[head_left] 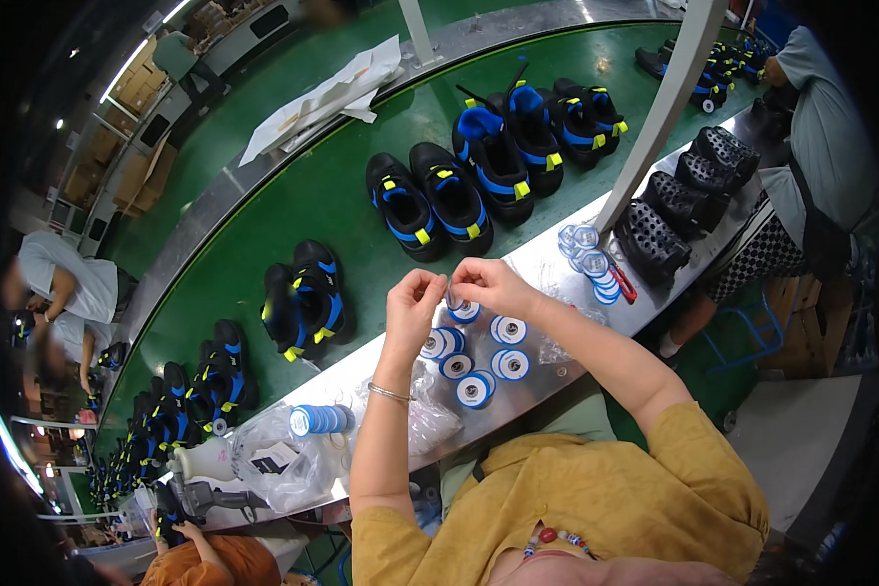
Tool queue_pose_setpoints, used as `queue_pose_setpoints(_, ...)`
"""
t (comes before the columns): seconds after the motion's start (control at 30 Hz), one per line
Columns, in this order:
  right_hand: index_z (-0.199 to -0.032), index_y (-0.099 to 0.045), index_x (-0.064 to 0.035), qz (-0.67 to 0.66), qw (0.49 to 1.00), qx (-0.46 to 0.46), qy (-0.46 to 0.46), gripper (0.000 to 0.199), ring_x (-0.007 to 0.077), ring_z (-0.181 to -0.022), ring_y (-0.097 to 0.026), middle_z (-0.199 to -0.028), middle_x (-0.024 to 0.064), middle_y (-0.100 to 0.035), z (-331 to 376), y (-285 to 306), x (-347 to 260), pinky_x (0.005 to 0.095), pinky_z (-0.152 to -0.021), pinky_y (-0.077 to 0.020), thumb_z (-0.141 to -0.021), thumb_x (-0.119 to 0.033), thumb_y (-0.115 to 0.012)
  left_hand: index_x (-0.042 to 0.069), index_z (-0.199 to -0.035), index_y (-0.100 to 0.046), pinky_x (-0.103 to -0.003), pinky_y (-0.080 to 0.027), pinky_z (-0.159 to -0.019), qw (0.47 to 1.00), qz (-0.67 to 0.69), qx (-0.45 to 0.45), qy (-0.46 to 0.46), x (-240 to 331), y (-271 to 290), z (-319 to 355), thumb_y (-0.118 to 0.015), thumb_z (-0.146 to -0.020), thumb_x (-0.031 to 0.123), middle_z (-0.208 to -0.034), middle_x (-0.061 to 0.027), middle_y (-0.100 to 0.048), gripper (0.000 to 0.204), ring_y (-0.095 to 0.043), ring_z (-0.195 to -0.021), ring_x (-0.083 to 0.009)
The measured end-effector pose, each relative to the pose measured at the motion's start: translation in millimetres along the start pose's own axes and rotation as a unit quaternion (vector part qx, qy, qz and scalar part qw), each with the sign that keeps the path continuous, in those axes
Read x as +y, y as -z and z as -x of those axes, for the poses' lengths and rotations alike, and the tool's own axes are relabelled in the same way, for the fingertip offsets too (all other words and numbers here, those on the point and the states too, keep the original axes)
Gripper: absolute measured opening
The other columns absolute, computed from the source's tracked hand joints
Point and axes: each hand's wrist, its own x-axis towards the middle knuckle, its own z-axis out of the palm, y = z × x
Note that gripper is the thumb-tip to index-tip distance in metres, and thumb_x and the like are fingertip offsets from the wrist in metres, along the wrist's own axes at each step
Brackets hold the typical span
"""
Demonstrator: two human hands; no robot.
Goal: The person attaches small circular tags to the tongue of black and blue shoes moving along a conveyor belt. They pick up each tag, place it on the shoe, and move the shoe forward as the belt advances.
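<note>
Over the metal bench edge, my left hand (414, 305) and my right hand (495, 286) meet with fingertips pinched together. Between them is a small, thin piece, too small to make out. Just below lie several round blue-and-white tags with dark centres, among them a tag (473, 390) nearest me and a tag (510, 363) beside it. One more round tag (464, 312) sits right under my fingers. Clear thin plastic strips (430, 415) lie in a heap by my left forearm.
Black-and-blue shoes (449, 200) stand in pairs along the green conveyor belt (234, 288). At left are a stack of blue discs (320, 419), a clear plastic bag (269, 459) and a grey heat-gun-like tool (215, 499). Right: hexagonal tags (584, 236), black perforated forms (651, 242), a post (662, 107), a co-worker (830, 137).
</note>
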Motion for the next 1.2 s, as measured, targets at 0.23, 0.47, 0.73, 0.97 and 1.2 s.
queue_pose_setpoints(0.23, -0.087, -0.063, -0.0026, -0.255, 0.952, 0.033, -0.165, 0.007, 0.0022, -0.052, -0.046, -0.07, 0.0029, -0.06, -9, 13, -11, 0.0165, -0.043, -0.029, -0.087, -0.01, -0.062, 0.001, -0.101, -0.065, -0.028, -0.049, -0.074, 0.873, -0.338, 0.102, -0.336, 16, -5, 13, -0.073, -0.079, 0.007, -0.093, -0.0076, -0.065, 0.025, -0.062, -0.082, -0.0205)
queue_pose_setpoints(0.47, -0.087, -0.061, -0.0032, -0.277, 0.927, 0.077, -0.241, 0.006, 0.004, -0.048, -0.043, -0.067, 0.0026, -0.056, -17, -3, -17, 0.0183, -0.04, -0.0246, -0.086, -0.009, -0.063, 0.002, -0.088, -0.064, -0.036, -0.047, -0.065, 0.793, -0.431, 0.117, -0.414, -2, -6, 11, -0.07, -0.068, -0.004, -0.087, -0.0074, -0.063, 0.022, -0.06, -0.078, -0.0257)
queue_pose_setpoints(0.73, -0.084, -0.065, -0.0033, -0.148, 0.963, 0.133, -0.182, 0.006, 0.0061, -0.059, -0.047, -0.07, -0.0009, -0.057, -34, -10, -2, 0.022, -0.052, -0.0354, -0.084, -0.009, -0.065, 0.0, -0.087, -0.062, -0.034, -0.05, -0.067, 0.877, -0.316, 0.094, -0.348, -20, -5, 0, -0.072, -0.08, 0.009, -0.088, -0.01, -0.064, 0.015, -0.061, -0.077, -0.0238)
queue_pose_setpoints(0.97, -0.084, -0.067, -0.0014, 0.177, 0.971, 0.157, -0.041, 0.014, 0.0171, -0.063, -0.061, -0.07, 0.0097, -0.066, -61, -3, 28, 0.0297, -0.06, -0.0465, -0.082, -0.015, -0.064, -0.004, -0.099, -0.058, -0.023, -0.051, -0.066, 0.982, 0.063, 0.18, 0.002, -59, 12, -63, -0.062, -0.091, 0.01, -0.089, -0.0081, -0.064, 0.017, -0.062, -0.073, -0.0123)
queue_pose_setpoints(1.2, -0.084, -0.068, -0.0018, 0.157, 0.974, 0.14, -0.082, 0.014, 0.0145, -0.06, -0.06, -0.065, 0.0075, -0.064, -62, 2, 24, 0.0287, -0.058, -0.0455, -0.081, -0.016, -0.065, -0.002, -0.095, -0.056, -0.022, -0.051, -0.061, 0.951, 0.22, 0.21, 0.057, -57, -3, -73, -0.068, -0.086, 0.005, -0.084, -0.008, -0.064, 0.017, -0.062, -0.07, -0.013)
